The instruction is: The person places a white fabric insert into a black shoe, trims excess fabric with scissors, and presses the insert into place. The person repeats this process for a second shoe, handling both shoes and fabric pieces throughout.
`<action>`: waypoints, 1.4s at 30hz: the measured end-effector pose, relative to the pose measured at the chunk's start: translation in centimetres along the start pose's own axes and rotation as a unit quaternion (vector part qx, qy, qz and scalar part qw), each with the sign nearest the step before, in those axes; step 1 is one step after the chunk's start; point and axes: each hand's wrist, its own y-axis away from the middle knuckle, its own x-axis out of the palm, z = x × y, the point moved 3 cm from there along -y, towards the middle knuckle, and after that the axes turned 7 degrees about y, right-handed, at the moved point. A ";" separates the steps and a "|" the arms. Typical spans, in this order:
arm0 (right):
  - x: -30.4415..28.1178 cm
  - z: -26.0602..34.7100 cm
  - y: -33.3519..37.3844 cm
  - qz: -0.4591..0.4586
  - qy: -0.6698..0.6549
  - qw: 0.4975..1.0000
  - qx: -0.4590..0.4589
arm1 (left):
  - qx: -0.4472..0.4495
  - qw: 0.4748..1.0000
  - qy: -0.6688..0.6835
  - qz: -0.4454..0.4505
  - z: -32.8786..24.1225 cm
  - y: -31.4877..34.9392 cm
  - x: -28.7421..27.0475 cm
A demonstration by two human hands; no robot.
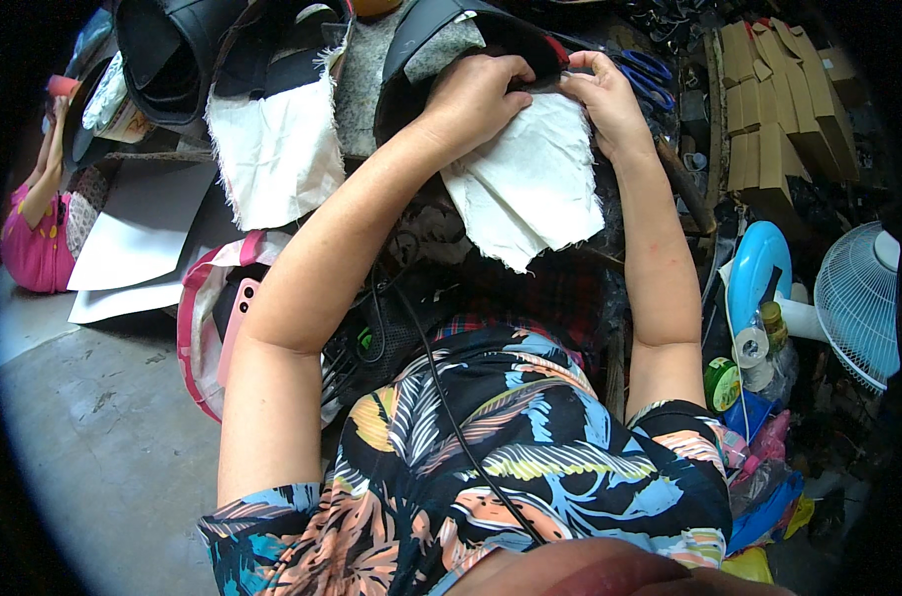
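Observation:
At the top middle, a black leather-like piece [401, 74] curves upward, and a frayed white cloth lining [530, 189] hangs from it toward me. My left hand [476, 99] reaches into the fold, fingers curled and closed on the black piece beside the cloth's upper edge. A pinch of thumb and fingers has my right hand [605, 99] closed at the piece's right edge, near a small red patch. What lies right between those fingertips is too small to make out. Left of my left forearm rests a similar piece with a white cloth lining [277, 154].
Blue-handled scissors [650, 79] lie right of my right hand. Cardboard boxes [769, 129] are stacked at the far right, above a fan [853, 303]. A pink-rimmed basket [191, 328] holds a pink phone [237, 328]. White sheets [133, 223] and another person [39, 238] are at left.

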 end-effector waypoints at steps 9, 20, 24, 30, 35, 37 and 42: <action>-1.1 3.7 2.5 -0.254 0.307 0.883 -0.248 | 0.113 0.988 -0.100 0.018 -0.8 0.1 0.8; 1.4 3.3 2.4 -0.017 0.449 0.840 -0.305 | 0.028 0.999 0.019 0.017 -0.5 1.9 -1.5; 1.2 2.9 1.9 -0.022 0.474 0.816 -0.329 | 0.023 0.999 0.017 0.044 -0.3 2.0 -1.3; 0.9 3.2 2.5 -0.010 0.482 0.774 -0.412 | 0.016 0.998 0.032 0.060 -0.3 1.6 -1.3; -0.6 3.2 4.6 0.022 0.533 0.706 -0.466 | 0.048 0.992 -0.059 0.100 -1.2 1.6 -0.9; -1.8 3.1 4.3 0.044 0.464 0.796 -0.387 | 0.111 0.982 -0.124 0.092 -1.7 2.0 -0.8; -4.3 2.6 2.8 -0.049 0.231 0.936 -0.259 | 0.139 0.979 -0.145 0.041 -1.4 2.3 -0.8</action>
